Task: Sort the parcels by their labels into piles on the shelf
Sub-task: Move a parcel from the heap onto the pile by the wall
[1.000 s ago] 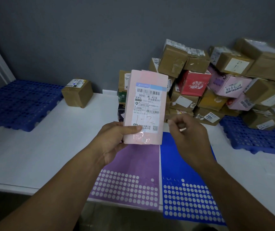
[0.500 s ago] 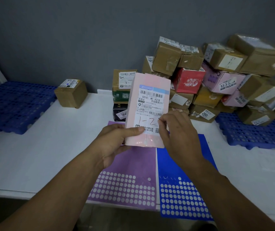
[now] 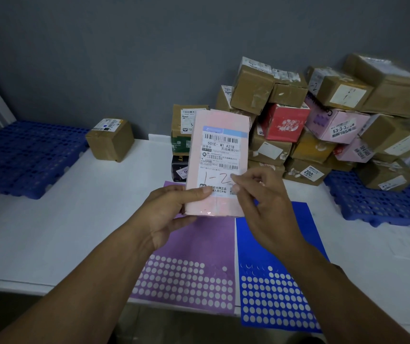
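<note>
Right now L hand (image 3: 166,214) grips the pink parcel (image 3: 220,135) at its lower left, thumb on the label (image 3: 221,155); R hand (image 3: 266,204) pinches the label's lower-right edge by handwritten "1-2"; parcel upright, held above purple sticker sheet (image 3: 194,244) on white shelf (image 3: 87,207).

Pink parcel (image 3: 217,165) upright, label marked "1-2"; parcel heap (image 3: 323,125) behind.

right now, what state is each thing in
pink parcel, held upright, label facing the camera
left hand, grips the parcel's lower left
right hand, fingertips on the label, grip unclear
lone brown box, sealed, resting on the shelf
parcel pile, stacked loosely at the right
purple sticker sheet, flat on the shelf
</note>
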